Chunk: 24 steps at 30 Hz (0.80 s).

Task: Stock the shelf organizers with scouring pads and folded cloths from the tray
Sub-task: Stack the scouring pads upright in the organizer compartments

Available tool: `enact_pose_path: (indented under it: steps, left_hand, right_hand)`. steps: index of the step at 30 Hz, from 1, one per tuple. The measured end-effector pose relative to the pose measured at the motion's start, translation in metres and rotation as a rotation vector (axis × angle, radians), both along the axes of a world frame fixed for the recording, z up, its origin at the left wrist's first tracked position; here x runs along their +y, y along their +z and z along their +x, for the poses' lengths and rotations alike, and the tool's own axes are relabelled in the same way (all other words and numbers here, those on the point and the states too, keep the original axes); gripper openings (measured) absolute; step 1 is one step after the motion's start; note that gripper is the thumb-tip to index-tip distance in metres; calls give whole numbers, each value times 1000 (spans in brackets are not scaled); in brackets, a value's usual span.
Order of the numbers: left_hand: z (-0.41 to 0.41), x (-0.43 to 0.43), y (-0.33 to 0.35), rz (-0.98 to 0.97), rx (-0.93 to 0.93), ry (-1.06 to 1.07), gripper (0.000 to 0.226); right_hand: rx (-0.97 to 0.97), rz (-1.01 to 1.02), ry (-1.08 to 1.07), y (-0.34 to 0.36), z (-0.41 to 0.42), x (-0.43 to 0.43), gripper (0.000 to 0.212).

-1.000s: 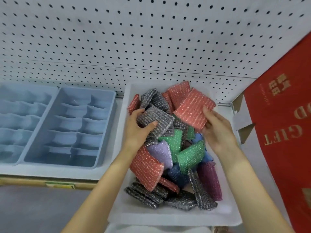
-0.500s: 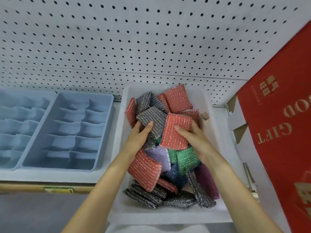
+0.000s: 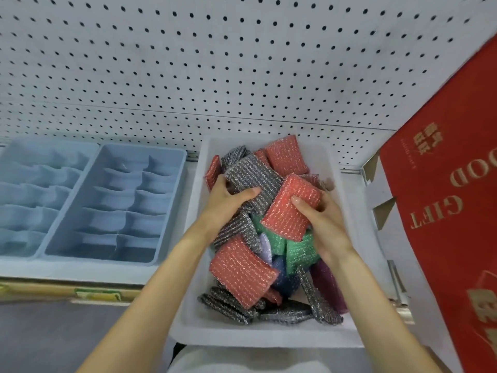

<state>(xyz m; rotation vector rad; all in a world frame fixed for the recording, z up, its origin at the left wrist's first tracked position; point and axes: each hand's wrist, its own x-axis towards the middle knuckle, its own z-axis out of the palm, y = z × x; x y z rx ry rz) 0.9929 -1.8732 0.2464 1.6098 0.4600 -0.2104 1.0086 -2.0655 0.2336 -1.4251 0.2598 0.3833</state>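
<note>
Since one second ago, the right hand (image 3: 326,224) has carried its red scouring pad (image 3: 291,208) down to frame centre. Blue shelf organizers (image 3: 113,208) occupy the left. The white tray (image 3: 269,336) sits centre, holding the pad pile. The left hand (image 3: 223,208) grips a grey scouring pad (image 3: 255,181), thumb on top. The right hand's fingers pinch the red pad.

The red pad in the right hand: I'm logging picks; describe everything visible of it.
The red pad is a rectangular mesh scourer with glittery silver rows. It sits tilted in the white tray. The right hand grips its right edge, thumb on top. Its left edge overlaps the grey pad; its lower end covers a green pad.
</note>
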Motion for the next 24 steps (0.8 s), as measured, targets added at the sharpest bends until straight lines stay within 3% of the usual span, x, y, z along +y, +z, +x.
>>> enact_pose_path:
  steps: [3, 6, 10, 16, 18, 20, 22, 24]
  left_hand:
    - [-5, 2, 10, -20, -57, 61, 101]
    - [-13, 4, 17, -75, -90, 58, 78]
    - [-24, 4, 22, -77, -119, 87, 104]
    - [-38, -1, 36, -63, -215, 83, 94]
    - [-43, -2, 39, -43, -252, 99, 79]
    - [-49, -4, 43, -56, -261, 75, 63]
    - [-55, -10, 48, -71, -247, 45, 62]
    - [-57, -17, 48, -44, -244, 58, 68]
  right_hand:
    - [-40, -17, -21, 13, -2, -6, 35]
    - [-8, 133, -123, 28, -2, -17, 30]
    - [-76, 296, -143, 47, -2, -17, 42]
    - [-160, 212, -1, 54, -13, 23, 46]
    - [-201, 183, -29, 53, -14, 29, 45]
    - [-261, 102, -52, 50, -14, 33, 33]
    - [-321, -1, -42, 47, -16, 37, 24]
    - [-357, -106, -34, 45, -19, 43, 39]
